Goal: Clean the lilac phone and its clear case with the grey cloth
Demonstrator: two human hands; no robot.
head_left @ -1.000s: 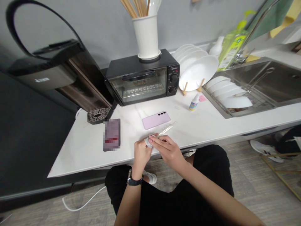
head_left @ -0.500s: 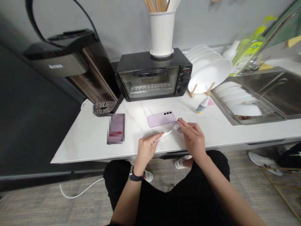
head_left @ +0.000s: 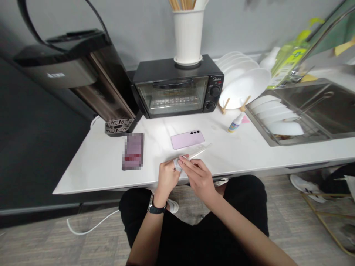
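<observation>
My left hand (head_left: 168, 178), with a watch on the wrist, grips a thin, clear phone case (head_left: 200, 150) that is tilted over the counter's front part. My right hand (head_left: 201, 180) has its fingers closed on a small grey-white cloth (head_left: 177, 164), pressed at the near end of the case beside my left fingers. Just beyond the hands a lilac phone (head_left: 188, 139) lies with its camera side up. A small spray bottle (head_left: 235, 123) leans to the right of it, near a pink piece (head_left: 245, 119).
A blurred purple item (head_left: 134, 151) lies on the white counter (head_left: 91, 162) at left. Behind stand a water dispenser (head_left: 111, 88), a toaster oven (head_left: 173, 96) and racked plates (head_left: 245, 87). The sink (head_left: 327, 129) is at right.
My right hand has moved left with the cloth, from the far end of the case to the end by my left hand. The view has shifted slightly.
</observation>
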